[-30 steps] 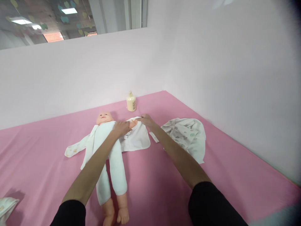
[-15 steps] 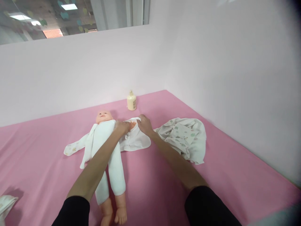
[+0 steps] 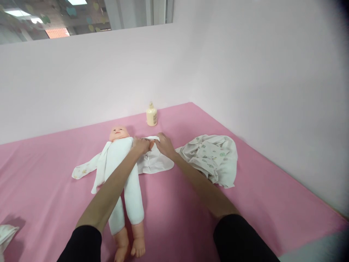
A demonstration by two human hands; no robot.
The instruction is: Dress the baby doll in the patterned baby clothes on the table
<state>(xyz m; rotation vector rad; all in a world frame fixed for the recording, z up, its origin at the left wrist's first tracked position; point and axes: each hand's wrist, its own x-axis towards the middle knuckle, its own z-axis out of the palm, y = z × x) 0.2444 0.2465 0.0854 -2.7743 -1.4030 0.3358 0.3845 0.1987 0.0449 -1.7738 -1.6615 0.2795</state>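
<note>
A baby doll [image 3: 120, 156] with a white cloth body lies face up, its head toward the wall. Beneath it is an opened white baby shirt [image 3: 155, 163]; one sleeve [image 3: 85, 169] stretches out to the left. My left hand [image 3: 141, 145] is closed around the doll's arm on the right side of its body, and most of that arm is hidden. Against the shirt's upper edge, my right hand [image 3: 165, 145] pinches the cloth, its fingertips beside the doll's small hand [image 3: 151, 144]. The exact grip of those fingertips is partly hidden.
Everything lies on a pink sheet [image 3: 174, 218]. A cream pump bottle [image 3: 152, 115] stands near the back wall. Crumpled printed baby cloth [image 3: 215, 158] lies to the right, and another piece of cloth [image 3: 7, 234] shows at the lower left. White walls [image 3: 259, 91] bound the back and right.
My right hand has shifted slightly left along the shirt's edge, closer to my left hand and the doll's hand. My left hand keeps its hold, and the view has tilted slightly.
</note>
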